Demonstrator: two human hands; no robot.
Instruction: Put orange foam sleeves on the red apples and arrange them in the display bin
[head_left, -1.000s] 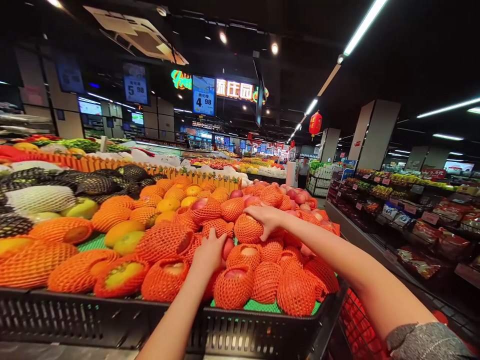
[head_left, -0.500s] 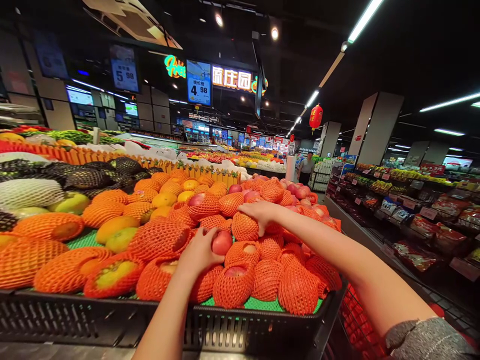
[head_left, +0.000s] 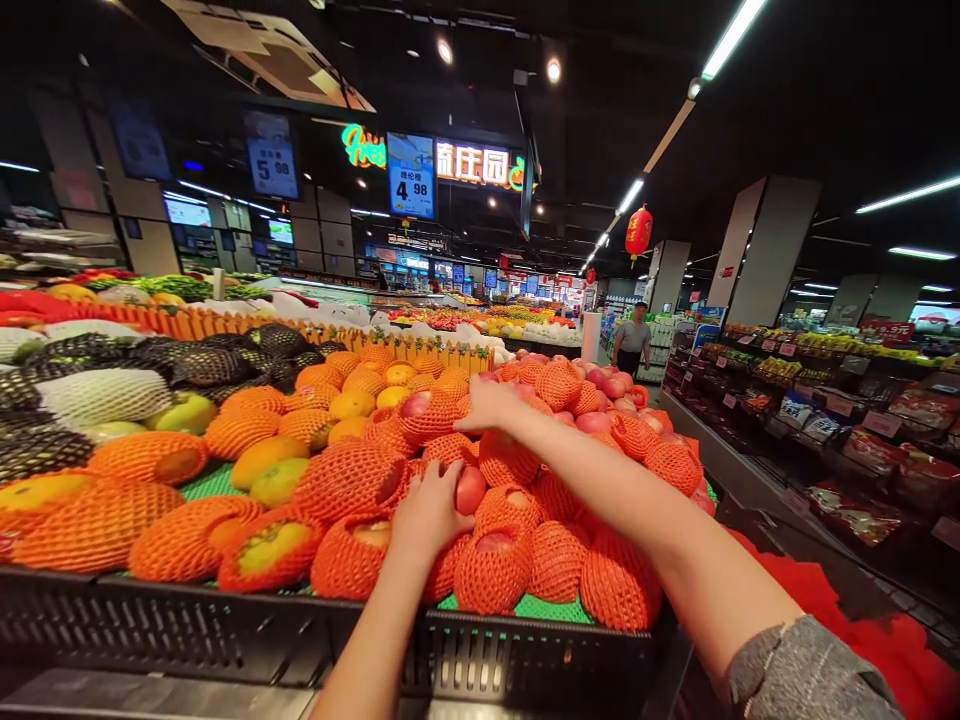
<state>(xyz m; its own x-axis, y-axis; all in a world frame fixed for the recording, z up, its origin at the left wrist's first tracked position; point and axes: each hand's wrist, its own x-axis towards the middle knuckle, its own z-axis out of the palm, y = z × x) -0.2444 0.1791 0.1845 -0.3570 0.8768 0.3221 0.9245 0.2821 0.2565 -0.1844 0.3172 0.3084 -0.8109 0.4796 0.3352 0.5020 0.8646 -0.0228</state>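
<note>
My left hand (head_left: pixel 429 508) is curled around a bare red apple (head_left: pixel 470 490) in the front part of the heap, with its thumb below and its fingers over the top. Farther back, my right hand (head_left: pixel 491 405) lies over an apple in orange foam netting (head_left: pixel 462 405), thumb and fingers on either side; the fingertips are partly hidden. Just below my right wrist sits another netted apple (head_left: pixel 506 458). More netted apples (head_left: pixel 492 568) fill the front edge, over a green mat (head_left: pixel 555 608).
A black slotted crate wall (head_left: pixel 465 655) borders the display in front. Netted mangoes (head_left: pixel 274 550) and dark-netted fruit (head_left: pixel 217 365) lie to the left. Beyond a low orange fence (head_left: pixel 420 347) are more produce stands. Packaged goods fill shelves (head_left: pixel 840 420) at right; a person (head_left: pixel 632 338) stands in the aisle.
My right hand has left the netted apple below it and moved back and left to another one. My left hand stays on the bare apple. The view has shifted slightly left.
</note>
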